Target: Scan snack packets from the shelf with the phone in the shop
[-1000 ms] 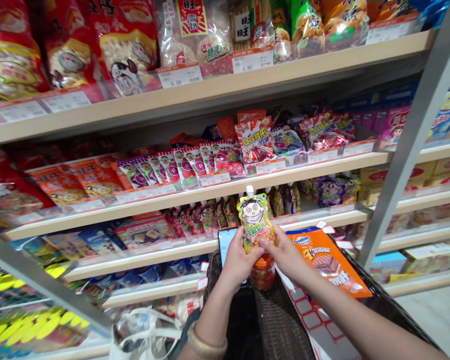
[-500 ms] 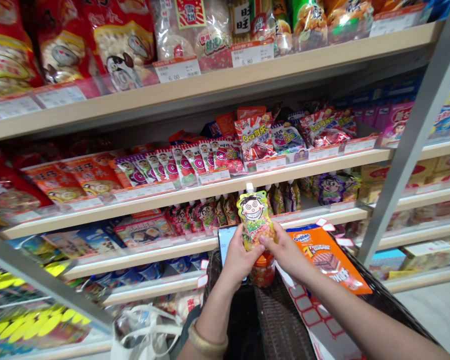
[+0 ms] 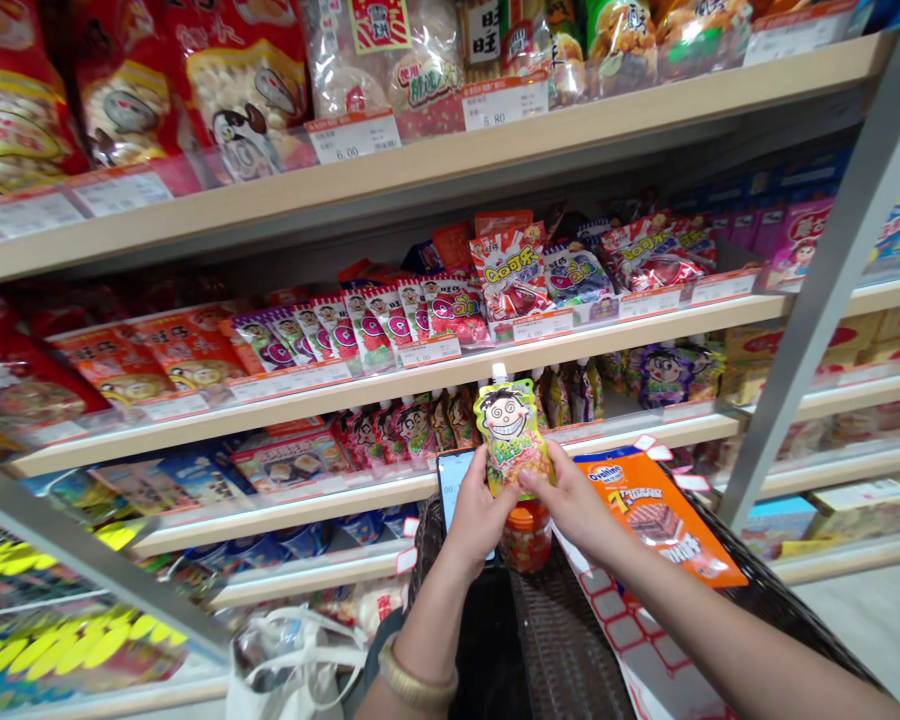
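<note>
Hardly anything has moved: our left hand (image 3: 474, 508) and right hand (image 3: 574, 495) hold the pouch (image 3: 508, 430), cap upward, before the shelf (image 3: 375, 390). Perhaps we inspect it; next move calls for steady grip.

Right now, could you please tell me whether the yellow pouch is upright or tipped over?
Upright: the yellow pouch is held between the left hand and right hand, its white cap at the top.

Identifiable as a shop by tiered shelves (image 3: 435, 160) fronted with printed price labels (image 3: 505, 105) at 12 o'clock and loaded with snack bags (image 3: 124, 100) at 10 o'clock.
</note>
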Tool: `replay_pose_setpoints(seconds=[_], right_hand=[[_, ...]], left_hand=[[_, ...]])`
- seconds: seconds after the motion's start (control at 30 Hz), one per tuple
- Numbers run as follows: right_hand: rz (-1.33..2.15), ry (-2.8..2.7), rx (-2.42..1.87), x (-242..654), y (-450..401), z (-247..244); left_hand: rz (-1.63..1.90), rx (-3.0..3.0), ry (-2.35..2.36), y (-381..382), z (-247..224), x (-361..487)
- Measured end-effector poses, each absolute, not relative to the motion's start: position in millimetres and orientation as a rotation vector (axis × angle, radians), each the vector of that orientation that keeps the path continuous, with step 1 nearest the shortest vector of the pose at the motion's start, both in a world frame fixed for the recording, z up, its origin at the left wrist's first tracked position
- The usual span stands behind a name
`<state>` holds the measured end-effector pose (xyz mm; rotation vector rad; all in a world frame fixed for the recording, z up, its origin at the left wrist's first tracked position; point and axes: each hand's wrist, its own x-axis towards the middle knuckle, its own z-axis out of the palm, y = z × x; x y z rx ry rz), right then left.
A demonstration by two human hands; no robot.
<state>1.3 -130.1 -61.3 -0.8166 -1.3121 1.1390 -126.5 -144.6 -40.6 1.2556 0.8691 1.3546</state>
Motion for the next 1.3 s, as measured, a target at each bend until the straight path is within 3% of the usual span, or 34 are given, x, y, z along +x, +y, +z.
replay_pose_setpoints(seconds=[0.47,1.3], right_hand=[[1.051,-1.147,-0.847,-8.4,-137.1,-66.3],[0.964,-1.392,-0.754,-3.0,-143.6,-72.0]], left_hand=[[1.568,1.131,1.045,-139.3,-52.7,-120.0],[1.498,1.066,0.919,-136.9,-50.7,-124.8]])
